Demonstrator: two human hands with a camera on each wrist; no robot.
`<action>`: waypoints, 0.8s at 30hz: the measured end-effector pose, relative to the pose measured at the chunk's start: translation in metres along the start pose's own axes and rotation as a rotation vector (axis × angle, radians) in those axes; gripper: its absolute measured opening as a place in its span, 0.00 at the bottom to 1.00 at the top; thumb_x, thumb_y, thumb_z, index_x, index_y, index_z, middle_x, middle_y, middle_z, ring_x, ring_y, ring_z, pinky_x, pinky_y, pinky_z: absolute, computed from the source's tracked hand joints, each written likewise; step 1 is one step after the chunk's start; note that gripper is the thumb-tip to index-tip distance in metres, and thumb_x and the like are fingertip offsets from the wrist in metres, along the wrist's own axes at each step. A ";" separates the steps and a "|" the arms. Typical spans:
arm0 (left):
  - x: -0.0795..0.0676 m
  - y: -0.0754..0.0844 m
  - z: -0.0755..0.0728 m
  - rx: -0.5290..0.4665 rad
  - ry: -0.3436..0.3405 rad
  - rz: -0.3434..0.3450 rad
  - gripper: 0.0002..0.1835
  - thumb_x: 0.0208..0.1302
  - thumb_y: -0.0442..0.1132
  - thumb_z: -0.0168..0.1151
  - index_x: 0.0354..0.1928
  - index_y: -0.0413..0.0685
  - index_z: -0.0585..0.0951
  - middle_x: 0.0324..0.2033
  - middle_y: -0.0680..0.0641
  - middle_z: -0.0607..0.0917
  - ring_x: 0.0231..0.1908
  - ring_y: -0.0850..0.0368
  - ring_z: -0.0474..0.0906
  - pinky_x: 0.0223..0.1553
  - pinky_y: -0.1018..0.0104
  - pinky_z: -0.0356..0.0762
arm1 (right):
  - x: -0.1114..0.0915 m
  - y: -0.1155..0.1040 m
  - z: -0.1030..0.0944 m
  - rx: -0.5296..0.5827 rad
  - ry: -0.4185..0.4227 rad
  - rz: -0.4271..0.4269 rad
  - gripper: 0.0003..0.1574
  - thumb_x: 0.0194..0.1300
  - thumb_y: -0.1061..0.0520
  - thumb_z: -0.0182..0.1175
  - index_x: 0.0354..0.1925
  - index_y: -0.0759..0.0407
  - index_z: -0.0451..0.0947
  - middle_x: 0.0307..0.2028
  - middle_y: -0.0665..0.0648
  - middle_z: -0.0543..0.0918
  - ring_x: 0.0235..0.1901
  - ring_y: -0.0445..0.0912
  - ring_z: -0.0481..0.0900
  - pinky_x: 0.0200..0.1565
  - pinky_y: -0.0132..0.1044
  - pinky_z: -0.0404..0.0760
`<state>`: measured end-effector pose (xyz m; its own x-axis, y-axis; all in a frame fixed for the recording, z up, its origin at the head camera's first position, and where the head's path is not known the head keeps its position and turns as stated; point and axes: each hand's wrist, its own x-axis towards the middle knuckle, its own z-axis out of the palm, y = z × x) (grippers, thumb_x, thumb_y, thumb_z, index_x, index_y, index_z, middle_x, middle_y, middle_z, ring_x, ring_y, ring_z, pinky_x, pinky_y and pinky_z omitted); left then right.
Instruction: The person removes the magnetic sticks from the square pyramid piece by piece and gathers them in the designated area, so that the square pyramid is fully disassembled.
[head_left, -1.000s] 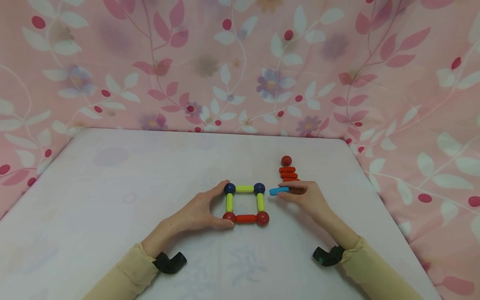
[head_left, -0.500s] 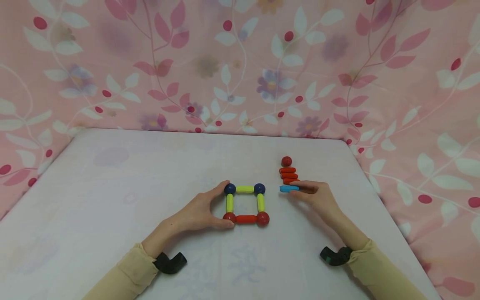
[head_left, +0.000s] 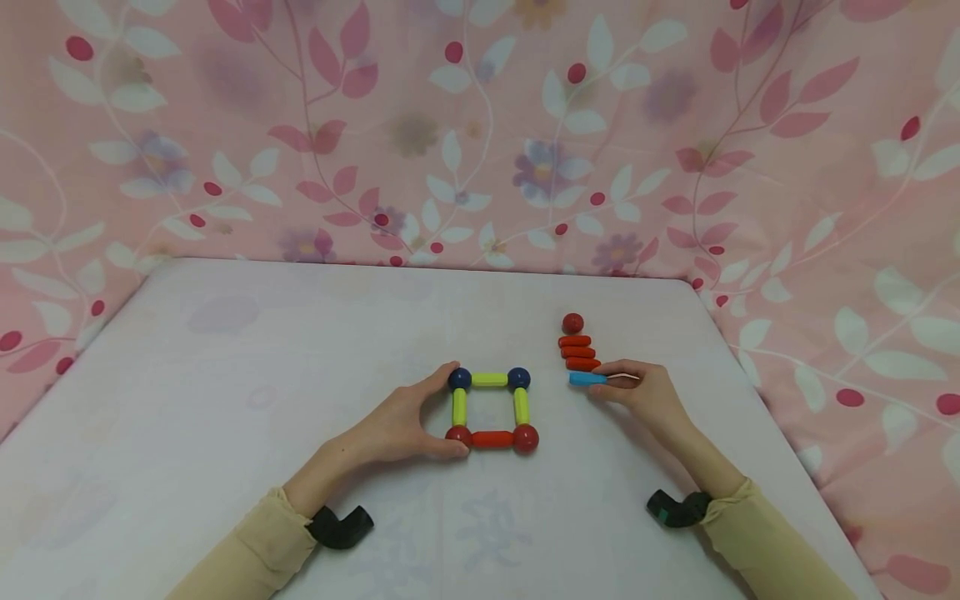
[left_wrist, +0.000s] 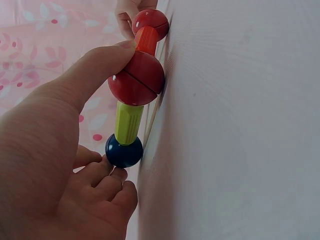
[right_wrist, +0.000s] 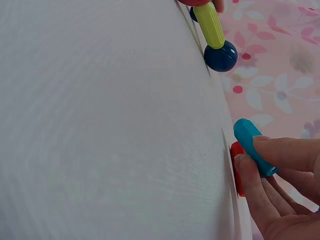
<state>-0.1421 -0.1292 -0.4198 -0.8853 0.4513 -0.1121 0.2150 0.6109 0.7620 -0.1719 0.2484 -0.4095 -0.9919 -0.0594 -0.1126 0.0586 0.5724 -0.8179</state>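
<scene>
On the white tabletop lies a square of rods and balls. It has two blue balls [head_left: 518, 378] at the far corners, two red balls [head_left: 526, 438] at the near ones, yellow-green rods [head_left: 521, 407] on three sides and a red rod [head_left: 492, 438] in front. My left hand [head_left: 397, 425] holds its left side, thumb at the near-left red ball [left_wrist: 137, 80], fingertips at the blue ball [left_wrist: 124, 151]. Right of the square, my right hand [head_left: 645, 398] pinches a light-blue rod [right_wrist: 252, 145] between thumb and fingers, just in front of several loose red rods [head_left: 577, 352].
A single red ball [head_left: 573, 322] sits beyond the row of loose red rods. The white table [head_left: 262, 350] ends at a pink leaf-patterned cloth [head_left: 420, 133] behind and to the right. Dark curved pieces [head_left: 678, 508] are worn at both wrists.
My right hand has drawn the light-blue rod rightward, away from the square's far-right corner to the near end of the red rods. The left hand and the square stay where they were.
</scene>
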 end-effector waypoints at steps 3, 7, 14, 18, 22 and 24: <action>0.000 0.000 0.000 0.000 0.001 0.003 0.61 0.45 0.64 0.78 0.79 0.61 0.55 0.76 0.55 0.60 0.76 0.54 0.54 0.72 0.43 0.61 | 0.000 -0.001 -0.001 -0.021 0.006 -0.009 0.27 0.60 0.47 0.73 0.54 0.58 0.83 0.44 0.59 0.89 0.47 0.48 0.84 0.49 0.33 0.78; 0.000 0.001 0.000 0.000 0.000 0.007 0.61 0.45 0.63 0.78 0.79 0.60 0.55 0.76 0.55 0.60 0.76 0.53 0.54 0.72 0.44 0.61 | 0.001 0.002 -0.001 -0.041 0.022 -0.029 0.27 0.60 0.47 0.73 0.54 0.58 0.84 0.48 0.60 0.87 0.48 0.51 0.82 0.47 0.29 0.79; 0.000 0.001 0.000 -0.010 -0.006 -0.010 0.61 0.45 0.64 0.78 0.79 0.62 0.54 0.76 0.56 0.60 0.76 0.53 0.53 0.71 0.43 0.61 | 0.004 0.009 0.000 -0.054 0.051 -0.036 0.26 0.60 0.47 0.73 0.52 0.59 0.84 0.46 0.60 0.85 0.44 0.49 0.79 0.42 0.27 0.79; -0.001 0.001 0.000 -0.010 -0.007 -0.013 0.61 0.45 0.64 0.77 0.79 0.63 0.54 0.76 0.56 0.59 0.77 0.53 0.53 0.71 0.43 0.61 | 0.005 0.012 0.000 -0.079 0.070 -0.061 0.24 0.59 0.50 0.73 0.50 0.60 0.85 0.41 0.59 0.85 0.40 0.48 0.79 0.39 0.28 0.78; -0.001 0.000 0.000 -0.008 -0.005 -0.009 0.61 0.45 0.64 0.77 0.79 0.63 0.54 0.76 0.56 0.60 0.76 0.53 0.54 0.71 0.43 0.61 | 0.006 0.011 0.000 -0.092 0.076 -0.067 0.22 0.59 0.51 0.73 0.49 0.61 0.85 0.40 0.59 0.86 0.39 0.49 0.78 0.37 0.29 0.78; 0.000 0.000 0.000 -0.005 -0.005 -0.006 0.61 0.44 0.64 0.77 0.79 0.63 0.54 0.76 0.56 0.60 0.76 0.53 0.54 0.71 0.43 0.62 | 0.006 0.011 0.000 -0.098 0.077 -0.061 0.22 0.60 0.52 0.73 0.49 0.61 0.85 0.40 0.60 0.86 0.39 0.50 0.78 0.37 0.29 0.78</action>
<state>-0.1415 -0.1291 -0.4197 -0.8847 0.4505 -0.1198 0.2074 0.6106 0.7643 -0.1776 0.2542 -0.4190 -0.9992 -0.0356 -0.0177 -0.0096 0.6471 -0.7623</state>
